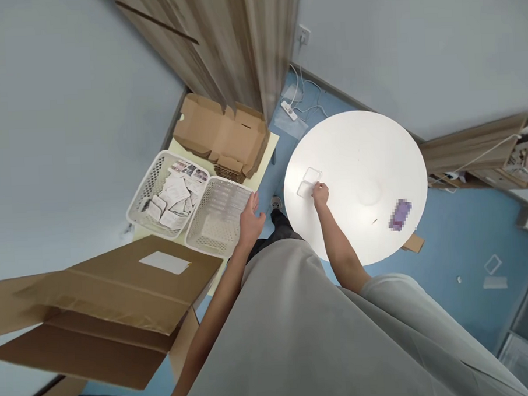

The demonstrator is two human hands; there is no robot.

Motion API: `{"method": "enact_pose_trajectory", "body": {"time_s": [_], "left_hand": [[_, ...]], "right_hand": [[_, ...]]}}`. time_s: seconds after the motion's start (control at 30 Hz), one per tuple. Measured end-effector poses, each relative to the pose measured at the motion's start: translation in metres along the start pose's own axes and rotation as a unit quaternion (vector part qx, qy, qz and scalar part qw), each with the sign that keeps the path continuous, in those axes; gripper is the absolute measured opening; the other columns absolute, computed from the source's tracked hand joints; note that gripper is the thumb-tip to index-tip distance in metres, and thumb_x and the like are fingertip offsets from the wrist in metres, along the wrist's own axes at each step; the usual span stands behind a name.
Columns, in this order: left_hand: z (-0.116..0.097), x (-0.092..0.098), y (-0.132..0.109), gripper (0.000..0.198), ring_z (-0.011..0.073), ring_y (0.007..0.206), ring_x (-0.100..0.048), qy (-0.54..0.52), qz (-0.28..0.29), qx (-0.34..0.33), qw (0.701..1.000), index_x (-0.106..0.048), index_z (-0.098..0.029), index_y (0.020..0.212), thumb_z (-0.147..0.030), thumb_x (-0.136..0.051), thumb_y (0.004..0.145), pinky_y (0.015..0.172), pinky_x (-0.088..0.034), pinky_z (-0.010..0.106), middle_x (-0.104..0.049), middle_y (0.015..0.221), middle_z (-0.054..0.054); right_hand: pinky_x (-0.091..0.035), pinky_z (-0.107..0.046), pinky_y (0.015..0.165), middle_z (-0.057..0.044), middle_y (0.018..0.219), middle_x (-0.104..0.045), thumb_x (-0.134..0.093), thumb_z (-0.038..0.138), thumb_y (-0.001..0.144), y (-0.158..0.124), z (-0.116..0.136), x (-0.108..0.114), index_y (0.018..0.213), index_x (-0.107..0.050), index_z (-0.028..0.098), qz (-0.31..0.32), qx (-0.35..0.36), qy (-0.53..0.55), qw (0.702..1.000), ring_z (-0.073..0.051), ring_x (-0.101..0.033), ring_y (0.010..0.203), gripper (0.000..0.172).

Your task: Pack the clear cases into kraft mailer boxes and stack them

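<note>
My right hand [320, 194] is over the left part of a round white table [353, 136]. Its fingers are closed at the edge of a small clear plastic case [305, 188], which seems to have two hinged halves lying open. My left hand [250, 222] is at the right rim of a white plastic basket [191, 239], fingers stretched out and thumb apart. Inside that basket I see stacked translucent pieces, too blurred to name. Beside it stands another white basket [135, 206], holding white paper packets and some printed cards.
Flattened brown cardboard boxes [221, 133] are piled behind the baskets. A large open carton [119, 280] stands at the lower left. On the table's right side lies a pixelated purple object [400, 215]. A power strip [289, 110] and cables lie on the blue floor.
</note>
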State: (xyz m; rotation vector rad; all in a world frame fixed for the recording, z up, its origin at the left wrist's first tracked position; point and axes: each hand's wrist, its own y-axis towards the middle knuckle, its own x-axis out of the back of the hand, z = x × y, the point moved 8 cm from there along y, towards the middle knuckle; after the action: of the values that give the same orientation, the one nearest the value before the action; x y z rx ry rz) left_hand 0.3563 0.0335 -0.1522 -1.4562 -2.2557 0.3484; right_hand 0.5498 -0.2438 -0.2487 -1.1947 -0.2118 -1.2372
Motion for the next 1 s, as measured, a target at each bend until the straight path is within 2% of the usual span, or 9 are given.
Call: {"method": "enact_pose_trajectory", "body": {"time_s": [0.1, 0.27, 0.37, 0.43, 0.53, 0.7, 0.77, 0.87, 1.0], "left_hand": [[0.006, 0.022, -0.006, 0.09, 0.0322, 0.162, -0.052, -0.037, -0.056, 0.007, 0.998, -0.04, -0.015, 0.174, -0.015, -0.063, 0.087, 0.136, -0.043, 0.051, -0.052, 0.174, 0.019], [0.009, 0.056, -0.012, 0.091, 0.0309, 0.161, -0.054, -0.088, -0.135, 0.009, 0.987, -0.04, -0.02, 0.175, -0.015, -0.062, 0.087, 0.133, -0.046, 0.051, -0.053, 0.174, 0.017], [0.008, 0.082, -0.018, 0.092, 0.0297, 0.16, -0.055, -0.122, -0.186, 0.004, 0.975, -0.041, -0.021, 0.175, -0.014, -0.063, 0.086, 0.133, -0.045, 0.051, -0.053, 0.174, 0.017], [0.01, 0.101, -0.025, 0.091, 0.0287, 0.158, -0.057, -0.148, -0.223, 0.007, 0.964, -0.041, -0.021, 0.175, -0.013, -0.064, 0.088, 0.133, -0.045, 0.05, -0.053, 0.174, 0.017], [0.018, 0.125, -0.039, 0.086, 0.0285, 0.155, -0.06, -0.181, -0.277, 0.012, 0.944, -0.041, -0.02, 0.175, -0.014, -0.062, 0.091, 0.13, -0.048, 0.048, -0.055, 0.172, 0.019], [0.026, 0.153, -0.06, 0.082, 0.0315, 0.148, -0.067, -0.216, -0.347, 0.01, 0.913, -0.044, -0.015, 0.172, -0.012, -0.06, 0.092, 0.125, -0.053, 0.05, -0.056, 0.17, 0.024], [0.027, 0.158, -0.067, 0.08, 0.0311, 0.145, -0.069, -0.226, -0.368, 0.009, 0.902, -0.045, -0.016, 0.171, -0.012, -0.06, 0.092, 0.123, -0.055, 0.05, -0.058, 0.169, 0.023], [0.023, 0.162, -0.079, 0.079, 0.0299, 0.145, -0.069, -0.238, -0.389, -0.001, 0.89, -0.044, -0.018, 0.171, -0.014, -0.059, 0.093, 0.12, -0.057, 0.048, -0.058, 0.169, 0.022], [0.019, 0.161, -0.098, 0.077, 0.0289, 0.146, -0.068, -0.258, -0.414, -0.009, 0.873, -0.046, -0.019, 0.17, -0.015, -0.059, 0.094, 0.12, -0.056, 0.047, -0.058, 0.169, 0.022]], "right_hand": [[-0.06, -0.04, 0.086, -0.018, 0.104, -0.082, -0.047, 0.044, 0.11, -0.003, 0.004, 0.013, 0.129, -0.078, 0.018, -0.023, -0.034, -0.036, 0.998, -0.031, -0.078, 0.094, 0.045], [-0.06, -0.045, 0.09, -0.027, 0.108, -0.082, -0.055, 0.046, 0.105, -0.017, 0.037, 0.033, 0.135, -0.077, 0.008, -0.024, 0.001, -0.092, 0.995, -0.039, -0.08, 0.1, 0.053], [-0.059, -0.043, 0.097, -0.028, 0.124, -0.08, -0.051, 0.04, 0.105, -0.031, 0.08, 0.034, 0.144, -0.071, 0.008, -0.033, 0.059, -0.114, 0.991, -0.037, -0.079, 0.111, 0.054], [-0.057, -0.04, 0.104, -0.025, 0.133, -0.078, -0.047, 0.033, 0.105, -0.047, 0.125, 0.02, 0.144, -0.069, 0.009, -0.031, 0.143, -0.116, 0.982, -0.034, -0.077, 0.12, 0.05], [-0.054, -0.038, 0.108, -0.022, 0.133, -0.078, -0.045, 0.027, 0.104, -0.092, 0.211, -0.032, 0.132, -0.074, 0.011, 0.021, 0.322, -0.096, 0.941, -0.03, -0.074, 0.12, 0.043], [-0.054, -0.039, 0.11, -0.014, 0.132, -0.076, -0.059, 0.029, 0.103, -0.189, 0.325, -0.165, 0.123, -0.077, 0.02, 0.193, 0.51, -0.094, 0.833, -0.029, -0.072, 0.118, 0.028], [-0.052, -0.04, 0.116, -0.015, 0.14, -0.073, -0.068, 0.024, 0.099, -0.223, 0.349, -0.22, 0.127, -0.076, 0.02, 0.262, 0.549, -0.152, 0.779, -0.031, -0.07, 0.128, 0.029], [-0.046, -0.043, 0.124, -0.019, 0.153, -0.066, -0.072, 0.019, 0.098, -0.252, 0.365, -0.285, 0.142, -0.07, 0.015, 0.282, 0.572, -0.311, 0.705, -0.033, -0.063, 0.142, 0.044], [-0.043, -0.042, 0.126, -0.025, 0.166, -0.055, -0.076, 0.019, 0.098, -0.26, 0.369, -0.329, 0.155, -0.058, 0.01, 0.252, 0.574, -0.453, 0.634, -0.034, -0.05, 0.156, 0.06]]}}
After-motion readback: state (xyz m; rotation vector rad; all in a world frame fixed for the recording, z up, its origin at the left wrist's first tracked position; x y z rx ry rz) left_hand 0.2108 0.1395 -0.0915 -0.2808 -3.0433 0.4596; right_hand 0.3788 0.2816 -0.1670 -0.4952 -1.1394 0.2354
